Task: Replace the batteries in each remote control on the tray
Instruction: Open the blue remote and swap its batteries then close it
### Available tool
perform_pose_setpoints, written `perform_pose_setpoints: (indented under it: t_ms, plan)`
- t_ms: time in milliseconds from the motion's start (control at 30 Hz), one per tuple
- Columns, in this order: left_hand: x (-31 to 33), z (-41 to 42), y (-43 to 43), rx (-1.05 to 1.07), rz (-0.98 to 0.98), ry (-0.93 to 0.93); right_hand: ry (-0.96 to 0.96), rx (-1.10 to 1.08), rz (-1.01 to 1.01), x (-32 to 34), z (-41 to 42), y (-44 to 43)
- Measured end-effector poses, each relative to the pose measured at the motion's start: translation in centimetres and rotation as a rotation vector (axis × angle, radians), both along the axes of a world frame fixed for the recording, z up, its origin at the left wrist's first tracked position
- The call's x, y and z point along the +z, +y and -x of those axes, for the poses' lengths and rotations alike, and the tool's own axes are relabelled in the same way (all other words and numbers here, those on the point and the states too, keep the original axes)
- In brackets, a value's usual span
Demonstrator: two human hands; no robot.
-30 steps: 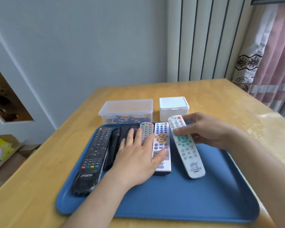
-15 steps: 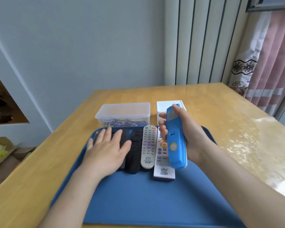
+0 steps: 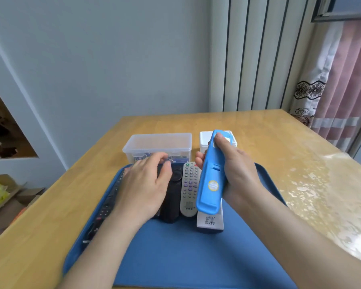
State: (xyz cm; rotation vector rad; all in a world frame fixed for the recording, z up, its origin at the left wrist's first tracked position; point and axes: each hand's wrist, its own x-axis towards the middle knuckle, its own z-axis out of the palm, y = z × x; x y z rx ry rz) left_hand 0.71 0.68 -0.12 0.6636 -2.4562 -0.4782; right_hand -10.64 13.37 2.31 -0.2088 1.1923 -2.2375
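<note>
My right hand (image 3: 236, 172) grips a remote with a blue back (image 3: 212, 178), held upright above the blue tray (image 3: 175, 257), its back side facing me. On the tray lie a grey remote (image 3: 189, 188), a white remote (image 3: 210, 222) partly hidden under the blue one, and black remotes (image 3: 172, 205). A long black remote (image 3: 104, 209) lies along the tray's left edge. My left hand (image 3: 146, 186) rests over the black remotes with its fingers loosely bent, holding nothing.
Behind the tray on the wooden table (image 3: 279, 155) stand a clear lidded box (image 3: 157, 147) holding batteries and a small white box (image 3: 204, 140). The table's right part is glossy. A cardboard box (image 3: 0, 197) sits on the floor at left.
My right hand picked the white-faced remote off the tray and turned it so its blue back faces me. My left hand slid left across the remotes and lifted slightly.
</note>
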Motion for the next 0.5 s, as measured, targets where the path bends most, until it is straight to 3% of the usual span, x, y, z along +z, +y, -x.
perform_pose_setpoints:
  t_ms: [33, 67, 133, 233, 333, 500]
  plan:
    - [0.5, 0.3, 1.0, -0.066, -0.213, 0.167, 0.042, -0.029, 0.034, 0.3, -0.2, -0.2]
    - [1.1, 0.4, 2.3, -0.158, -0.442, 0.22, 0.073, -0.056, 0.067, 0.5, -0.4, -0.3]
    - [1.3, 0.6, 4.7, -0.304, -0.752, 0.173, 0.136, -0.104, 0.092, 0.7, -0.8, -0.7]
    - [0.9, 0.7, 6.2, -0.295, -0.828, 0.248, 0.221, -0.063, -0.001, 0.6, -1.2, -0.8]
    - [0.8, 0.8, 5.6, -0.201, -0.881, 0.427, 0.26, 0.15, -0.118, 0.1, -2.0, -0.6]
    - [-0.2, 1.2, 4.7, -0.118, -0.715, 0.483, 0.197, 0.334, -0.137, -0.7, -3.1, -1.1]
